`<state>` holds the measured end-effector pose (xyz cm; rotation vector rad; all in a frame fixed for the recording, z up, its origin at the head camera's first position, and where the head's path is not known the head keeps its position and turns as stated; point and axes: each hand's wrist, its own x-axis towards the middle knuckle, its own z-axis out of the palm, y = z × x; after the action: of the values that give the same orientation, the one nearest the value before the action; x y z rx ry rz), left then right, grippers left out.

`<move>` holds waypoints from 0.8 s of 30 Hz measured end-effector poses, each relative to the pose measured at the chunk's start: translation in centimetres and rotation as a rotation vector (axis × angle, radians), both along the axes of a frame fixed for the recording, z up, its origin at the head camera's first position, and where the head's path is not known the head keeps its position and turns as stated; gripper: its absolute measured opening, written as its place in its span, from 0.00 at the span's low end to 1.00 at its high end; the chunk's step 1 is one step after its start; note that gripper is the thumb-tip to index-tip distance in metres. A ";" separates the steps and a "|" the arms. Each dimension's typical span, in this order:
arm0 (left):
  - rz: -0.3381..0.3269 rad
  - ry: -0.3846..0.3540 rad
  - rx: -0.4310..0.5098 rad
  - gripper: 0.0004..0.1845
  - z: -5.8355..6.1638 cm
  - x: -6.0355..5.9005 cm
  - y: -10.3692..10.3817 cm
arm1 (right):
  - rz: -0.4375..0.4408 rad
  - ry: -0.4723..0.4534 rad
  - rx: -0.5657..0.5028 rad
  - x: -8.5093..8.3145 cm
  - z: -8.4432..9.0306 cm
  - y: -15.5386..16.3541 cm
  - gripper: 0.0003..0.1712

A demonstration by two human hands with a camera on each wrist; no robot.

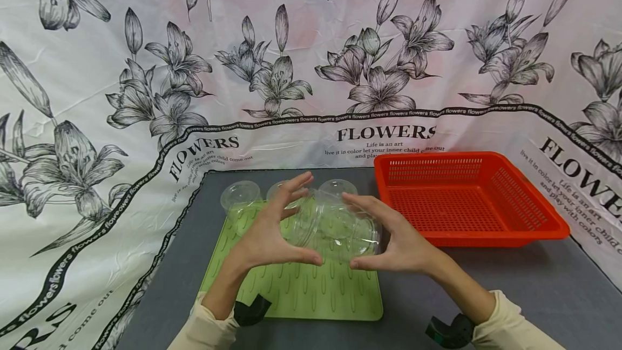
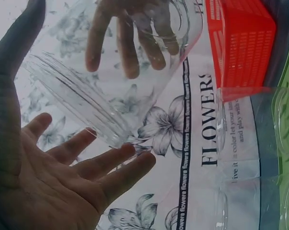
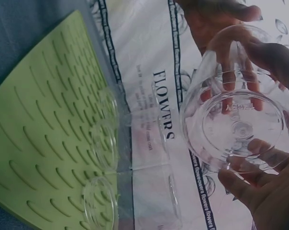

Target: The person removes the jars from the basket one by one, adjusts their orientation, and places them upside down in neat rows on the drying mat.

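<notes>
Centre of frame: left hand (image 1: 269, 236) and right hand (image 1: 396, 242) both held clear round plastic jar (image 1: 335, 228) sideways, grips curled round it, above green ribbed mat (image 1: 311, 290); orange perforated plastic basket (image 1: 466, 199) right.

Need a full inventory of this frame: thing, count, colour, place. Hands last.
Clear plastic container: 1, transparent, held on its side between both hands above the mat.
Clear cups: 3, transparent, in a row along the far edge of the mat.
Mat: 1, green, ribbed, on the table's left part.
Basket: 1, orange-red, perforated, right of the mat.
Table: 1, grey.
Backdrop cloth: 1, white with black flowers and lettering, behind and at both sides.
Left hand: fingers curled round the container's left end.
Right hand: fingers curled round its right end.
</notes>
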<state>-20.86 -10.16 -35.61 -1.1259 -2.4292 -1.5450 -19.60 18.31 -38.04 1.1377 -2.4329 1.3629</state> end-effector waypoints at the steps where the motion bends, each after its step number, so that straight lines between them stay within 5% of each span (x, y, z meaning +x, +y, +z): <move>1: 0.002 0.000 -0.020 0.71 0.1 0.1 0.1 | 0.003 0.003 0.006 0.0 0.0 0.0 0.61; 13: 0.016 -0.009 -0.195 0.63 0.5 0.6 0.3 | 0.027 0.016 0.085 0.0 0.3 0.1 0.59; 24: 0.003 0.001 -0.186 0.53 -0.1 0.3 0.1 | 0.005 -0.007 0.097 0.3 0.6 0.2 0.64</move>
<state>-20.57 -10.08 -35.69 -1.1496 -2.6173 -1.3390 -19.29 18.53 -37.48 1.1630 -2.5278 1.2656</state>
